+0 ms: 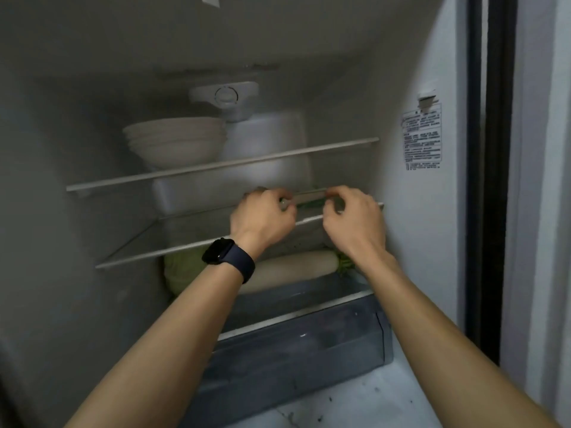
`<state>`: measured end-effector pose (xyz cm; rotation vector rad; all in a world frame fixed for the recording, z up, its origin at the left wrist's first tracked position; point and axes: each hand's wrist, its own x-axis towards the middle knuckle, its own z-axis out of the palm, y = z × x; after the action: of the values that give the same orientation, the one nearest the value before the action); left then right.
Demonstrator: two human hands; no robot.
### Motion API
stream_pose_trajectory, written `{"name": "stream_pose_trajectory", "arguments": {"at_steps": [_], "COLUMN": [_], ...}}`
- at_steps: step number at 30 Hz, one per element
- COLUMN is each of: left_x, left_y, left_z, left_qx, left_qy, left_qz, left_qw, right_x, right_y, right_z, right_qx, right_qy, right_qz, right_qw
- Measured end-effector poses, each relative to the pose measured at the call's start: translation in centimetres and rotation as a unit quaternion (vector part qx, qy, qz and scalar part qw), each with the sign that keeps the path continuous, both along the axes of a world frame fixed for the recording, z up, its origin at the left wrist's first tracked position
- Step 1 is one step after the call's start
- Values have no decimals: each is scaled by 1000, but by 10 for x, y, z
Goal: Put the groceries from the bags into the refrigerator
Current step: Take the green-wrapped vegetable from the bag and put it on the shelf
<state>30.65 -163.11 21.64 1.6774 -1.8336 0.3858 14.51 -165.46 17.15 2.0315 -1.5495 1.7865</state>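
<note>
Head view: a packet of greens (309, 201) is pinched at its 9 and 3 o'clock ends by the left hand (262, 215) and right hand (353, 219), likely to be set level on the shelf (185, 247).

Two hands, left (262, 217) and right (353, 222), one green pack (309, 202), two shelves (216, 164) (148, 254), one bowl stack (173, 143), one radish (293, 267), one cabbage (182, 270)
</note>
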Motion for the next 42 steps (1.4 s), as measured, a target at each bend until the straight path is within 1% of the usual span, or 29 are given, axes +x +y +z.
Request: {"name": "stream_pose_trajectory", "arguments": {"at_steps": [2,5,8,11,13,15,18,21,27,29,33,35,37,40,42], "left_x": [1,5,10,15,22,36,64,84,107,112,113,112,113,112,108], "left_y": [24,54,79,100,111,119,127,128,118,117,116,114,110,102,99], "left_z": [-13,-32,-57,-99,-133,-167,-210,-230,-236,-237,-235,-232,-226,-214,-205], "left_qx": [-53,-72,-95,-100,-60,-4,73,107,160,151,134,126,120,137,153], "left_qy": [-24,-37,3,66,93,104,73,52,-2,-12,-10,-13,-22,-7,-16], "left_qz": [2,0,8,18,37,60,99,132,137,133,132,135,142,152,164], "left_qw": [998,997,995,993,993,993,990,984,977,979,982,983,982,979,974], "right_x": [-1,-8,-17,-22,-20,-16,-4,11,55,70,89,93,97,100,100], "right_y": [12,30,50,73,87,98,110,114,99,89,65,56,47,41,42], "right_z": [-20,-49,-84,-125,-152,-179,-211,-223,-205,-194,-185,-187,-188,-186,-188], "right_qx": [-24,-51,-30,42,122,208,348,416,437,440,444,439,425,409,399], "right_qy": [-26,-51,-63,-116,-166,-205,-267,-340,-464,-494,-548,-565,-570,-575,-574], "right_qz": [12,40,88,146,202,254,289,306,333,342,335,320,318,333,344], "right_qw": [999,997,994,982,958,922,851,786,695,667,625,621,628,625,627]}}
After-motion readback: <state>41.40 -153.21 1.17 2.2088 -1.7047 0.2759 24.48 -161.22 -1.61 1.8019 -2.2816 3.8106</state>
